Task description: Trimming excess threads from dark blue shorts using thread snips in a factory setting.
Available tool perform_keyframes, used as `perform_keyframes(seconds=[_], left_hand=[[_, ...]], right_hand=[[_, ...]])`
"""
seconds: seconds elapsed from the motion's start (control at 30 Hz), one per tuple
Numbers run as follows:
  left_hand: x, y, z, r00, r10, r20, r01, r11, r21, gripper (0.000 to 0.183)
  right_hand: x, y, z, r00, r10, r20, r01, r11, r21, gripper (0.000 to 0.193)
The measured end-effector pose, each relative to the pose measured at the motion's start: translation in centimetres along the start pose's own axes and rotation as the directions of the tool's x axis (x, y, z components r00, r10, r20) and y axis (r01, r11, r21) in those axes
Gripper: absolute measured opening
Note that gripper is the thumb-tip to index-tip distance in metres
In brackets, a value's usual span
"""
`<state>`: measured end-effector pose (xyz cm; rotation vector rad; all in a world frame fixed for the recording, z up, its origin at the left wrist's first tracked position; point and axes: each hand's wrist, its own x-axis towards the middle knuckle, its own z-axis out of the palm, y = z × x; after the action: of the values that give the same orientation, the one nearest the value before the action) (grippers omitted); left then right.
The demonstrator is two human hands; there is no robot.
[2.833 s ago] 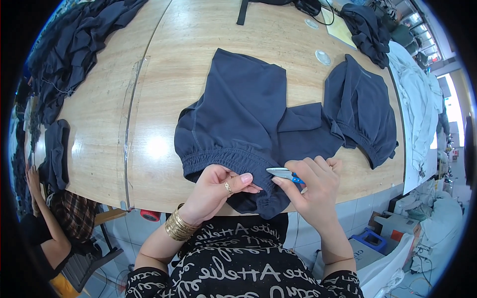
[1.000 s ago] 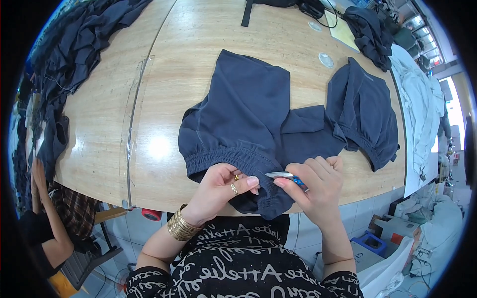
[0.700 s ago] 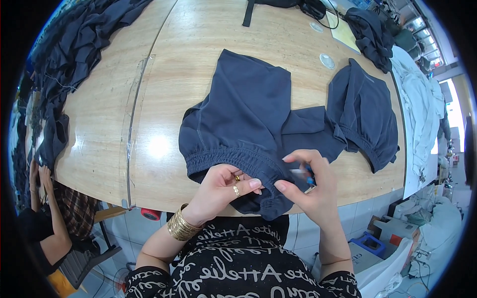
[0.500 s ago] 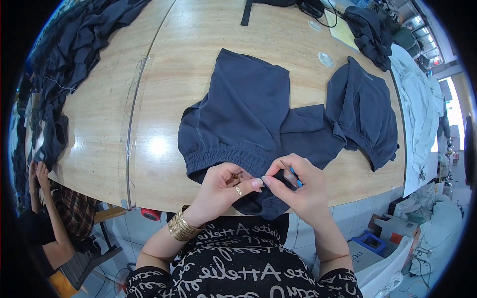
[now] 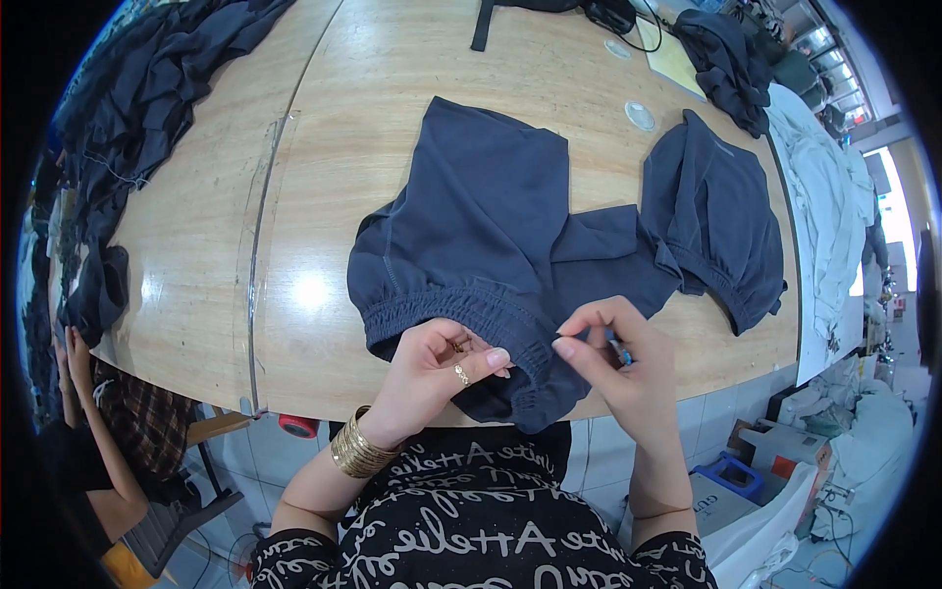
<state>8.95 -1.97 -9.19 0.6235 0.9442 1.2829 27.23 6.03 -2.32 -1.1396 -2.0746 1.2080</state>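
Observation:
A pair of dark navy shorts [image 5: 481, 206] lies on the table in front of me, its gathered elastic waistband hanging over the near edge. My left hand [image 5: 420, 378] is closed in a pinch on the waistband, thumb on top and the other fingers behind the cloth. Just right of the waistband, my right hand [image 5: 628, 368] is raised off the fabric. Its thumb and forefinger tips are close together; any thread between them is too fine to make out. Small blue-handled thread snips [image 5: 625, 358] are tucked in that palm, mostly hidden by the fingers.
Another navy garment [image 5: 711, 216] lies to the right, beside pale cloth [image 5: 819, 206]. Dark garments [image 5: 147, 108] are heaped at the far left, where a co-worker's hands [image 5: 77, 363] handle cloth. A black strap [image 5: 481, 27] lies at the back.
My right hand has come away from the left fingertips, moving right off the waistband. The left hand keeps its pinch and has barely shifted.

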Motion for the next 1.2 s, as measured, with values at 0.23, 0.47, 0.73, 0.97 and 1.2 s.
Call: perform_keyframes(seconds=[0.23, 0.47, 0.73, 0.97, 1.2], left_hand=[[-0.2, -0.1, -0.1, 0.999, 0.007, -0.036, -0.006, 1.0, 0.018, 0.012], [-0.2, -0.3, 0.3, 0.992, 0.037, -0.124, -0.04, 0.999, -0.023, 0.015], [-0.2, -0.6, 0.6, 0.986, 0.097, -0.135, -0.094, 0.995, 0.024, 0.015], [-0.4, -1.0, 0.7, 0.978, 0.139, -0.153, -0.14, 0.99, 0.007, 0.014], [-0.4, -0.7, 0.9, 0.974, 0.192, -0.124, -0.189, 0.981, 0.034, 0.013]], right_hand=[[-0.5, -0.9, -0.4, 0.891, 0.302, 0.34, -0.395, 0.884, 0.249, 0.016], [-1.2, 0.0, 0.7, 0.818, 0.321, 0.476, -0.506, 0.795, 0.334, 0.019], [-1.1, -0.3, 0.6, 0.803, 0.322, 0.501, -0.511, 0.805, 0.301, 0.013], [-1.3, -0.5, 0.8, 0.809, 0.323, 0.491, -0.507, 0.806, 0.305, 0.015], [-1.6, -0.2, 1.1, 0.835, 0.306, 0.457, -0.466, 0.836, 0.291, 0.02]])
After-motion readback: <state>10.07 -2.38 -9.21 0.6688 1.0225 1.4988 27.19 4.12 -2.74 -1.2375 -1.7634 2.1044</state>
